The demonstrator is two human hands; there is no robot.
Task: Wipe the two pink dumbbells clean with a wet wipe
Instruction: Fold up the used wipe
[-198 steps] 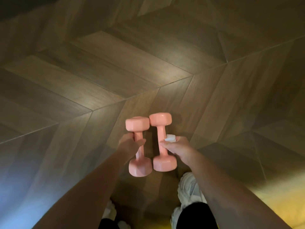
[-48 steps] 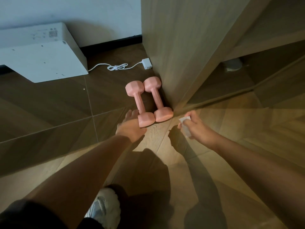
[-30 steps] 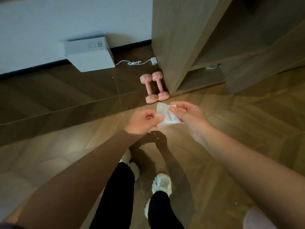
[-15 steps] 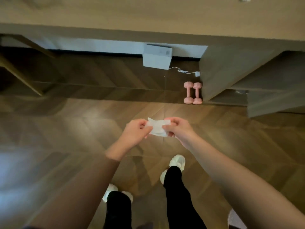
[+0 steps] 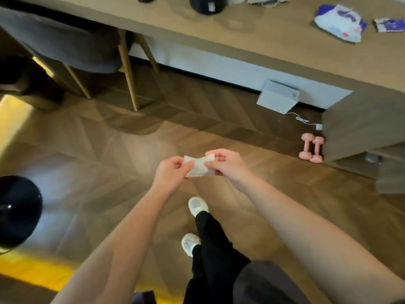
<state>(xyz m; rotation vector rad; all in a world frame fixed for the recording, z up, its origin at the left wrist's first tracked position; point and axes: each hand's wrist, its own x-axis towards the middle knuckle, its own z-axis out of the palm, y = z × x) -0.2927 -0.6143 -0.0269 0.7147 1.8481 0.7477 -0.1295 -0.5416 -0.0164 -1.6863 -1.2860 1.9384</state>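
Observation:
Two pink dumbbells lie side by side on the wooden floor at the right, against the base of a wooden cabinet. Both of my hands hold a white wet wipe stretched between them in mid-air above the floor, well left of the dumbbells. My left hand pinches the wipe's left edge and my right hand pinches its right edge.
A wooden desk runs along the top, with a wipes packet and dark objects on it. A grey chair stands at the left, a white box with a cable by the wall, a black round object lower left.
The dumbbells were set down on the floor by the cabinet. I stood up and stepped back and left; both hands came together on the wipe.

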